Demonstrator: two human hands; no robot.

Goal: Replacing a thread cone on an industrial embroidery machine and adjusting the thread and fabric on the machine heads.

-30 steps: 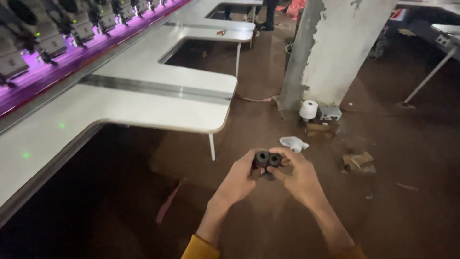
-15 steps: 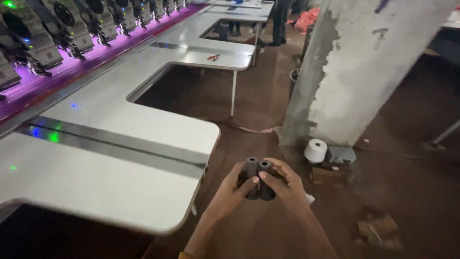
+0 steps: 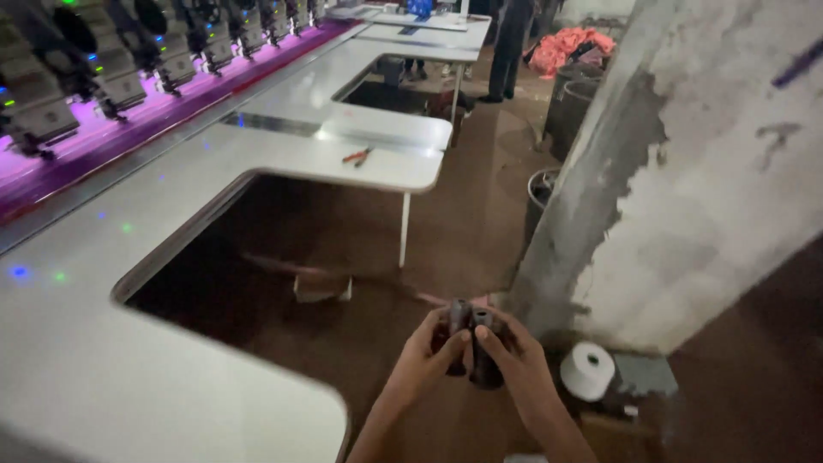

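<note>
Two dark spools (image 3: 470, 341), upright, touching, clasped between left hand (image 3: 426, 358) and right hand (image 3: 519, 367). Handling: keep thumbs pressing tops, spools level, beside the desk (image 3: 129, 369).

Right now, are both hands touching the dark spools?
Touching. The head view shows the left hand and right hand wrapped around the dark spools, thumbs pressed on them.

The long white worktop (image 3: 171, 377) runs beside a row of embroidery heads and has deep rectangular bays cut into its edge. On one arm of it lies a small pair of red-handled snips (image 3: 357, 156). On the brown floor (image 3: 446, 249), by the pillar's foot, stands 1 white thread cone (image 3: 588, 370)
</note>
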